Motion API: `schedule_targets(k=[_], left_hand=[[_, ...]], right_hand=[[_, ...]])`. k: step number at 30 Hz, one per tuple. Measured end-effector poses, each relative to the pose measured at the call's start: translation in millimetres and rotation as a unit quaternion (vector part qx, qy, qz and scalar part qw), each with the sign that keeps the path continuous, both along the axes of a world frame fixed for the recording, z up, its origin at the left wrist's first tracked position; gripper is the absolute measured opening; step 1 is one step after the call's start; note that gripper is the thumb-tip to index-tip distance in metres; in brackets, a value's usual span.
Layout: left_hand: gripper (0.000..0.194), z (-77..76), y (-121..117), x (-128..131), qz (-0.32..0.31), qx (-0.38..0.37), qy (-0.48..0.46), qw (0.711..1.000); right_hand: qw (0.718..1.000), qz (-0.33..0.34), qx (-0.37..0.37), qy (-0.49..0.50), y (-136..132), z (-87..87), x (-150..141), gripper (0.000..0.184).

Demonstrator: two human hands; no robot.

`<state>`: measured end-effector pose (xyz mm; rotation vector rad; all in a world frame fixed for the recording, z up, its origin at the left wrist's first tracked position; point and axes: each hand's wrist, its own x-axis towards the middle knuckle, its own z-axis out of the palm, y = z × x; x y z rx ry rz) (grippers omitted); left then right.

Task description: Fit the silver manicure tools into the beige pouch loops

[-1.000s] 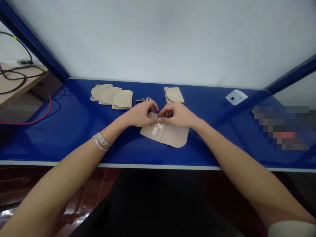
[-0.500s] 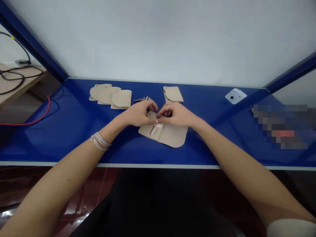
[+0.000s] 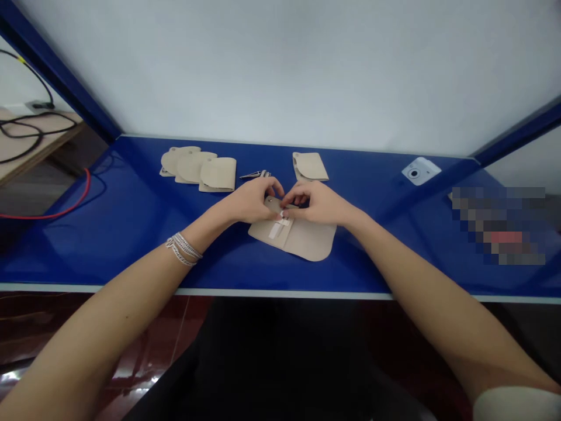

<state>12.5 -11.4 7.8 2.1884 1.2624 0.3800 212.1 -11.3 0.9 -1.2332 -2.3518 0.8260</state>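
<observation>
My left hand (image 3: 253,200) and my right hand (image 3: 313,202) meet over a beige leather wallet piece (image 3: 307,242) lying flat on the blue table (image 3: 131,245). Their fingertips pinch a small rounded beige flap (image 3: 275,204) at its upper edge. A white strip (image 3: 276,230) lies on the piece just below my fingers. Beyond my left hand lie a small metal tool (image 3: 254,174) and overlapping beige leather pieces (image 3: 193,166). Another folded beige piece (image 3: 310,166) sits beyond my right hand.
A white wall rises behind the blue table, with blue frame rails at both sides. A small white device (image 3: 421,171) sits at the back right, beside a pixelated patch. Black and red cables (image 3: 26,131) run off to the left.
My fingers stay pinched on the small flap, shifting only slightly. The white strip shows a little differently beneath them. The whole view has moved slightly.
</observation>
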Motion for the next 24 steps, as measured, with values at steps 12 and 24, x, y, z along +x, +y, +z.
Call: schedule_targets(k=[12, 24], left_hand=[[0.043, -3.1, -0.4, 0.0, 0.006, 0.013, 0.073, 0.997], [0.024, 4.5, -16.5, 2.2, -0.056, 0.041, 0.021, 0.997]], right_hand=[[0.998, -0.030, -0.038, -0.037, -0.5, 10.9, 14.1, 0.051], [0.999, -0.039, -0.017, -0.008, -4.7, 1.5, 3.5, 0.043]])
